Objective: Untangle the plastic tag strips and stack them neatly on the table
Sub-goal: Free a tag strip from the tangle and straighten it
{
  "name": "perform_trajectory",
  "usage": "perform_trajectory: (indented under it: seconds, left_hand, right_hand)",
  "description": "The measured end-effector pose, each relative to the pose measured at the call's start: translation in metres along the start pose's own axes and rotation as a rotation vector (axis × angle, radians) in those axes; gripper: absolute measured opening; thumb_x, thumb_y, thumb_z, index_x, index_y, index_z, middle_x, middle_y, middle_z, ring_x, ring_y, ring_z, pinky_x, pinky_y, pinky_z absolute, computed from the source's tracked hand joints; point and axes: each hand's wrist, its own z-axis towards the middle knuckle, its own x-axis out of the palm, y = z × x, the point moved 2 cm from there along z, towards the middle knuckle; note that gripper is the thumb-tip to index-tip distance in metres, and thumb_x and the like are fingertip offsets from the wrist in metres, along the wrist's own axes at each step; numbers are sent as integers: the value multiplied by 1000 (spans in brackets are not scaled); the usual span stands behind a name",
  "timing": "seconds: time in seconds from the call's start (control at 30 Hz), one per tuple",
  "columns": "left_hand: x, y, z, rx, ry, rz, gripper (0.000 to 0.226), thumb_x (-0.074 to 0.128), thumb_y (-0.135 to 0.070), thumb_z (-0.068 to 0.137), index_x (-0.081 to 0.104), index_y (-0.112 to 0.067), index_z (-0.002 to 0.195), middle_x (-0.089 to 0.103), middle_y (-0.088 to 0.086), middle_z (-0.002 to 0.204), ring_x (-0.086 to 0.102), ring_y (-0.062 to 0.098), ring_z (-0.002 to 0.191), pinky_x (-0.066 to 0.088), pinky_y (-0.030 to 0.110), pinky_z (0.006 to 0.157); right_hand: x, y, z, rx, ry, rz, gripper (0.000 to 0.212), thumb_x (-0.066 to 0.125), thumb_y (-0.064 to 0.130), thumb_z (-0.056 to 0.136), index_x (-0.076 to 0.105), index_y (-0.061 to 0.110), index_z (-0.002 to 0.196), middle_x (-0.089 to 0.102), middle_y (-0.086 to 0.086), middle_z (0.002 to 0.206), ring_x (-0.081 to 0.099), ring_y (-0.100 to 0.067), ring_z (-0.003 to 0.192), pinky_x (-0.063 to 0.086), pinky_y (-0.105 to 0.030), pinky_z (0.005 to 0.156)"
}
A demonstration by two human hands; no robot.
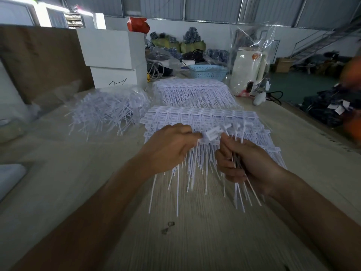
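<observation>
Containers first. A blue basket (208,71) stands at your 12 o'clock at the far end of the counter (195,241); its contents cannot be made out. Two white boxes (115,59) are stacked at 11 o'clock, closed, one on the other. A clear plastic bag (252,61) stands at 1 o'clock around a white jug (247,71). At 10 o'clock a loose tangled heap of tag strips (105,112) lies partly in crumpled clear film.

The sorted tag strips lie in two flat stacks. The far stack (195,92) sits at 12 o'clock just short of the basket. The near stack (205,122) lies directly under and beyond your hands, heads in rows at the far side, tails pointing back toward you.

Your left hand (168,149) has its fingers curled, the tips pinching the head end of a bunch of strips (212,133) held above the near stack. Your right hand (248,163) is closed in a fist round the tails of that bunch, thumb toward the heads; the tails fan out below the fist at 6 o'clock. The two hands are near each other, the bunch between them.

Hidden or unclear: your hands cover the middle of the near stack. The picture is soft with blur at the edges. The goods beyond the counter at 12 to 3 o'clock are too dim to identify. Two small dark marks (168,226) on the counter at 6 o'clock cannot be identified.
</observation>
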Motion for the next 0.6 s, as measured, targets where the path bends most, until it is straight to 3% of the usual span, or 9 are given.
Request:
perform_trajectory:
  seconds: [0.13,0.23,0.3,0.4,0.47,0.53,0.6]
  left_hand:
    - [2,-4,2,-120,-90,-199,31,62,-16,97,66,-13,128,61,-2,102,56,20,100,46,36,85]
    - [4,-11,4,-142,-72,-312,37,56,-11,100,59,-9,137,55,-6,105,48,10,97,33,13,82]
    - [6,-14,5,-141,-49,-340,40,53,-8,101,54,-6,141,54,-3,110,47,10,100,29,6,83]
    - [8,-19,7,-115,-69,-364,41,53,-8,100,53,-6,141,55,-2,113,51,12,102,34,10,85]
    - [9,-22,8,-102,-84,-393,41,58,-10,99,55,-12,139,60,-2,112,58,15,100,45,24,85]
    - [9,-22,8,-114,-111,-436,41,66,-15,95,56,-23,134,65,-4,111,63,10,102,52,29,86]
    - [8,-21,7,-143,-131,-479,42,70,-19,93,51,-30,128,66,-9,109,63,1,103,53,23,86]
  right_hand:
    - [-2,-2,2,-14,-110,-42,38,47,46,102,55,16,81,29,1,59,21,-9,44,21,-19,38]
    - [-3,-4,6,-14,-228,-34,34,51,42,102,59,17,82,24,2,63,17,-11,50,17,-22,39]
    - [-2,-5,7,2,-266,-23,31,56,41,99,61,16,82,25,2,63,17,-11,49,18,-21,38]
    - [1,-5,6,29,-269,-62,39,66,55,85,67,16,86,24,3,64,15,-14,55,19,-22,40]
    - [3,-5,4,23,-264,-107,42,70,60,79,66,18,82,26,2,64,19,-14,55,21,-23,41]
    - [5,-5,4,-8,-245,-136,35,73,53,82,60,21,72,27,1,64,24,-11,51,21,-23,41]
    - [6,-5,5,-42,-257,-138,28,72,41,87,62,23,67,28,1,62,26,-10,48,20,-23,41]
